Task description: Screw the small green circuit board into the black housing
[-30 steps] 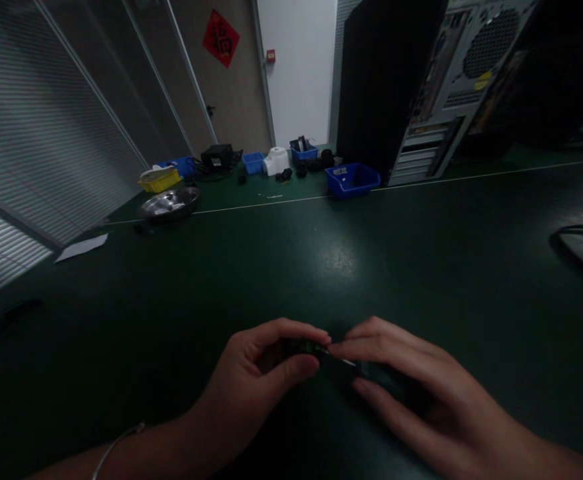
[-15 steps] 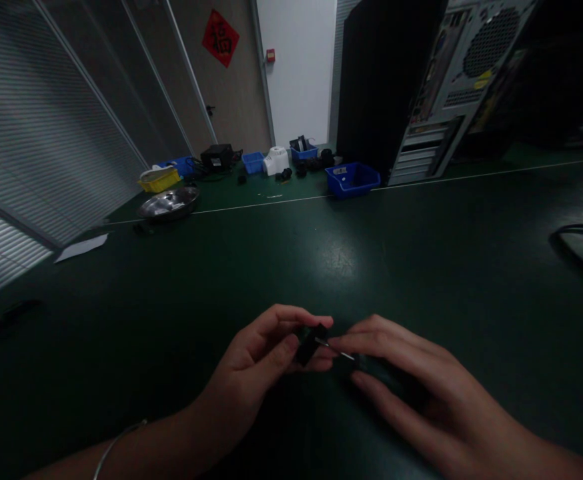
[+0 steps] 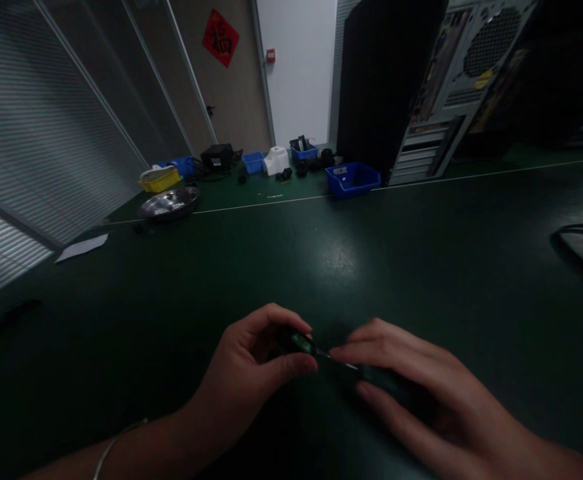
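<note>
— What did you have in your hands just then?

— My left hand [image 3: 251, 373] was pinched, thumb and forefinger, on a small dark part [image 3: 299, 343] with a greenish glint on it. My right hand [image 3: 411, 387] was closed over a dark tool [image 3: 351, 370], its thin tip meeting the part. Both hands were low over the near edge of the green table [image 3: 341, 260], touching at the fingertips.

— Any marking on the part?

— It was too dim and too small to read anything.

— And farther out?

— Along the far edge stood a blue bin [image 3: 352, 179], and just right of it an open computer case [image 3: 451, 87] with its rear panel toward me; a yellow sticker on it was unreadable. Toward the far left corner lay a shiny metal bowl [image 3: 170, 203], a yellow tray [image 3: 160, 179] and a white device [image 3: 276, 161]. On the wall behind hung a red diamond sign [image 3: 220, 37] bearing one black Chinese character. A black cable [image 3: 581, 243] curled at the right edge.
</note>
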The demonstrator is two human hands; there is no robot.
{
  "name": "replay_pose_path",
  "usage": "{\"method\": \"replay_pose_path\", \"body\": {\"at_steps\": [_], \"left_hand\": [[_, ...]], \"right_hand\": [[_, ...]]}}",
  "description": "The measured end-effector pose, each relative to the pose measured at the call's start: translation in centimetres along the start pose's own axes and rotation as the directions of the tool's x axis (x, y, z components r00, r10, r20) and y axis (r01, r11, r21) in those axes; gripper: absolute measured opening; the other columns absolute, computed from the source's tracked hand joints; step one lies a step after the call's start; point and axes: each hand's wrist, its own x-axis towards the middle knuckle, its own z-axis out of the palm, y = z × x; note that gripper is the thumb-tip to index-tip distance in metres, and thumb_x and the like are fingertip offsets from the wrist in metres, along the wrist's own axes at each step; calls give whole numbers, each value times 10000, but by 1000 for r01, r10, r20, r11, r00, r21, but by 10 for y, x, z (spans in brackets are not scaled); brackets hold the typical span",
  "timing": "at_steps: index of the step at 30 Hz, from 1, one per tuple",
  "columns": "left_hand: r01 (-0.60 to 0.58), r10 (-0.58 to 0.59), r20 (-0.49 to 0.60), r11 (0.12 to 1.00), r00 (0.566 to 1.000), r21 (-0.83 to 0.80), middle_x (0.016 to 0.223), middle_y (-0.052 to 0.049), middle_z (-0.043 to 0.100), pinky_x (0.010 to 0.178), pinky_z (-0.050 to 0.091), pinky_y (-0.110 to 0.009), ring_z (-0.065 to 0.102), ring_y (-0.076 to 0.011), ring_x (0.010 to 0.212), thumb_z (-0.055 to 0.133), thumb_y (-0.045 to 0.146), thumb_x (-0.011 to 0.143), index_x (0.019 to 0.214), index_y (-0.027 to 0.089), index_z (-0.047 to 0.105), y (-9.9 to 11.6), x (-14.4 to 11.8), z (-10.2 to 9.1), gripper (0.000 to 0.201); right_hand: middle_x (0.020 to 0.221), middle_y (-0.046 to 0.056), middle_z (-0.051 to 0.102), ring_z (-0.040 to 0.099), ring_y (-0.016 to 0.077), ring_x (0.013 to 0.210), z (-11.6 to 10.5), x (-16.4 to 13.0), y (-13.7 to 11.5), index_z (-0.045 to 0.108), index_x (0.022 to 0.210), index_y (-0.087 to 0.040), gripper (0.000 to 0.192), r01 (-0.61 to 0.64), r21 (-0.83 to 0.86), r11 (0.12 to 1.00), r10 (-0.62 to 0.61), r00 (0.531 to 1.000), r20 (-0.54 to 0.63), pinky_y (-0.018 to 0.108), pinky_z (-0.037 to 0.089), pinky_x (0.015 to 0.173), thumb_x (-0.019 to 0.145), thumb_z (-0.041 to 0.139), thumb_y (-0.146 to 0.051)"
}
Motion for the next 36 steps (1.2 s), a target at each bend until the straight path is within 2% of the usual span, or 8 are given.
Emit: {"method": "replay_pose_path", "body": {"at_steps": [8, 12, 15, 25, 32, 36], "left_hand": [[-144, 147, -8, 976, 989, 166, 843, -10, 668, 747, 520, -242, 631, -147, 834, 779, 172, 697, 826, 187, 659, 1, -4, 1, 176], [-293, 294, 46, 905, 955, 308, 829, -28, 693, 726, 530, -252, 651, -151, 791, 768, 158, 710, 834, 183, 698, 4, -5, 2, 145], [-349, 345, 70, 882, 936, 316, 815, -32, 708, 712, 537, -245, 664, -149, 775, 773, 140, 703, 813, 185, 722, 5, -5, 2, 129], [-172, 172, 16, 983, 985, 56, 762, -14, 696, 665, 541, -214, 653, -129, 724, 827, 113, 614, 744, 187, 722, 1, -5, 5, 183], [-134, 132, 33, 989, 991, 55, 795, -15, 671, 700, 516, -219, 637, -132, 765, 793, 159, 678, 799, 196, 727, 1, -5, 4, 143], [-95, 97, -22, 992, 995, 84, 823, -17, 669, 681, 516, -210, 627, -126, 755, 753, 184, 729, 826, 185, 717, 3, -3, 1, 103]], "right_hand": [[957, 62, 676, 664, 169, 873, -1, 3, -4, 653, 1099, -245, 306, -15, -9, 1000, 15, 1000, 23, 242, 576, 744, 845, 552, -108], [951, 62, 685, 670, 173, 862, -2, 2, -4, 664, 1087, -244, 303, -17, -2, 1000, 17, 1000, 23, 240, 576, 745, 836, 565, -106], [944, 55, 683, 666, 160, 860, -1, 1, -3, 657, 1094, -241, 313, -9, 25, 1000, 9, 1000, 12, 225, 568, 740, 837, 562, -89], [946, 61, 698, 676, 167, 858, -3, 2, -3, 660, 1099, -247, 317, 1, 50, 999, -2, 1000, 20, 229, 574, 727, 837, 568, -93], [975, 42, 701, 675, 164, 901, 0, -2, -1, 633, 1138, -261, 354, 13, 31, 999, -12, 999, -31, 232, 567, 769, 837, 575, -84], [987, 27, 701, 674, 162, 919, 1, -3, 1, 628, 1128, -275, 336, 2, -8, 1000, -2, 998, -64, 230, 566, 772, 843, 584, -103]]}}
